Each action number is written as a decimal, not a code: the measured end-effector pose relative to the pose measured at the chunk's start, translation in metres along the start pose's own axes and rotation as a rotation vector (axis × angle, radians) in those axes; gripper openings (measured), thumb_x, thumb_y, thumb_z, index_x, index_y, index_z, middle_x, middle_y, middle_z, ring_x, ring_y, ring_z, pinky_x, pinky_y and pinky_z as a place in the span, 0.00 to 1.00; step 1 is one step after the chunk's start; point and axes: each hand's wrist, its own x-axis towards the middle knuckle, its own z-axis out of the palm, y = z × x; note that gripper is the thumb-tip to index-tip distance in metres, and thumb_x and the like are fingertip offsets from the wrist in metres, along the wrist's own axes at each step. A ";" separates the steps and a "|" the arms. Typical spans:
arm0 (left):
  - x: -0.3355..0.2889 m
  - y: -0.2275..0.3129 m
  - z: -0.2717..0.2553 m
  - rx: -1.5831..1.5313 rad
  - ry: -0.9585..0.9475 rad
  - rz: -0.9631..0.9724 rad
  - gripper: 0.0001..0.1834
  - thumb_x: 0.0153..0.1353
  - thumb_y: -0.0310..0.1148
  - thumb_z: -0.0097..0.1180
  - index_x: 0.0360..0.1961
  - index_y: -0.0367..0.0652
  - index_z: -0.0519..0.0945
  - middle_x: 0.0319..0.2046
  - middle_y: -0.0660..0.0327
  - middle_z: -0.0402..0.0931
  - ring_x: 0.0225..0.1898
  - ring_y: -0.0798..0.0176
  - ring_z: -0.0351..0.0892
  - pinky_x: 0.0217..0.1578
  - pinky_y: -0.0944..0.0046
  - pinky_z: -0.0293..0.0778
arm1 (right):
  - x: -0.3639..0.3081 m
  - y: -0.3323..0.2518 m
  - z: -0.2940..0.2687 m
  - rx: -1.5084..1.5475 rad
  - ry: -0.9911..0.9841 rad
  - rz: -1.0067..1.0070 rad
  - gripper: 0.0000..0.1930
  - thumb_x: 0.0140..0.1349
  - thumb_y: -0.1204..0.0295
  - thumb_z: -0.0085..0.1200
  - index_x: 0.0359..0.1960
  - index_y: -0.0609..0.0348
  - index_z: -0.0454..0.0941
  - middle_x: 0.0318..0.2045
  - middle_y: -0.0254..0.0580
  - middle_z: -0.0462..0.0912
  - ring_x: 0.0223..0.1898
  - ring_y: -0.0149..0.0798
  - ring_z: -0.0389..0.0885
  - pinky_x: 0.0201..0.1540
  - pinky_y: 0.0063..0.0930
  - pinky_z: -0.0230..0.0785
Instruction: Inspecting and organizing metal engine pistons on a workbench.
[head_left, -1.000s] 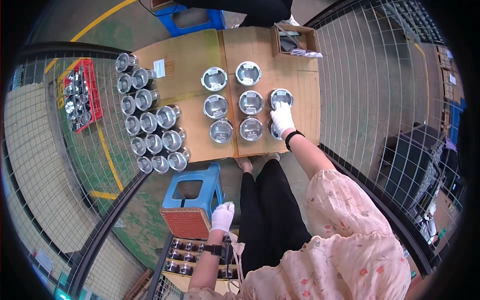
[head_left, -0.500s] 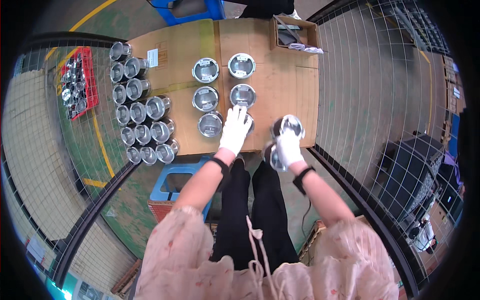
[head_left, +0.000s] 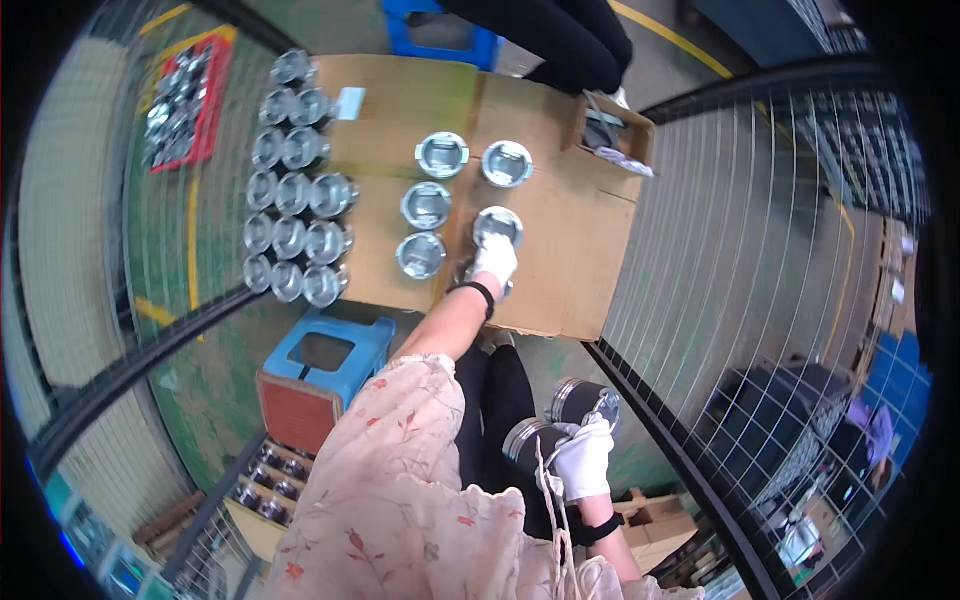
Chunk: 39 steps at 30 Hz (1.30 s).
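My left hand [head_left: 497, 260], in a white glove, is over the near end of the table, its fingers curled on the near edge of a silver engine piston [head_left: 499, 221]. Another piston is mostly covered beneath that hand and wrist. Off the table, at the right of my lap, my gloved right hand [head_left: 584, 462] grips two pistons side by side, one upper piston [head_left: 578, 402] and one lower piston [head_left: 527, 440]. Further along the table stands a piston [head_left: 507, 164], and to its left runs a row of three pistons [head_left: 426, 205].
Several pistons crowd the left edge of the cardboard-covered table [head_left: 560, 240]. A small cardboard box [head_left: 640, 150] sits at the far right corner. Wire mesh panels flank both sides. A blue stool [head_left: 355, 345] stands near left, and a red crate [head_left: 212, 95] with metal parts lies beyond the left mesh.
My right hand has carried two pistons from the table's near right edge back beside my lap. My left hand has curled onto a piston. The view has turned.
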 end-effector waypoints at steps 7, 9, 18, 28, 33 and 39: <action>-0.192 0.032 -0.066 -0.305 0.145 -0.394 0.11 0.53 0.27 0.48 0.32 0.37 0.83 0.29 0.50 0.78 0.35 0.49 0.77 0.38 0.49 0.71 | 0.032 -0.019 -0.027 -0.090 -0.023 -0.342 0.07 0.53 0.71 0.55 0.26 0.55 0.86 0.21 0.46 0.81 0.23 0.46 0.78 0.32 0.38 0.70; -0.263 0.040 -0.088 -0.367 0.082 -0.622 0.10 0.49 0.28 0.52 0.29 0.36 0.84 0.28 0.50 0.80 0.33 0.48 0.79 0.34 0.47 0.72 | 0.052 -0.039 -0.040 -0.558 -0.134 -0.662 0.09 0.56 0.71 0.51 0.25 0.52 0.86 0.22 0.41 0.83 0.24 0.42 0.79 0.30 0.36 0.69; -0.567 0.157 -0.168 -0.793 0.313 -2.094 0.14 0.44 0.35 0.50 0.22 0.36 0.83 0.27 0.42 0.79 0.32 0.42 0.80 0.35 0.45 0.74 | 0.169 -0.146 -0.010 -1.561 0.290 -1.426 0.16 0.63 0.68 0.42 0.26 0.48 0.85 0.30 0.35 0.86 0.32 0.38 0.83 0.36 0.35 0.68; -0.734 0.390 -0.154 -1.133 0.082 -2.818 0.17 0.51 0.43 0.52 0.27 0.42 0.86 0.32 0.49 0.83 0.38 0.48 0.82 0.37 0.52 0.76 | 0.025 -0.281 0.054 -1.801 0.357 -2.282 0.15 0.58 0.59 0.49 0.22 0.46 0.86 0.23 0.37 0.85 0.26 0.40 0.84 0.33 0.36 0.69; -0.776 0.503 -0.084 -1.201 -0.298 -2.775 0.13 0.51 0.37 0.54 0.30 0.42 0.86 0.34 0.49 0.83 0.39 0.49 0.82 0.36 0.50 0.76 | -0.109 -0.291 0.121 -1.556 0.254 -2.136 0.14 0.51 0.57 0.54 0.18 0.49 0.85 0.21 0.42 0.84 0.24 0.45 0.83 0.28 0.41 0.72; -0.794 0.625 0.002 -1.104 -0.546 -2.843 0.12 0.51 0.34 0.59 0.35 0.40 0.84 0.36 0.50 0.80 0.38 0.52 0.81 0.36 0.52 0.74 | -0.261 -0.280 0.221 -1.527 -0.004 -2.393 0.10 0.47 0.61 0.59 0.21 0.52 0.85 0.25 0.39 0.85 0.28 0.44 0.83 0.40 0.38 0.74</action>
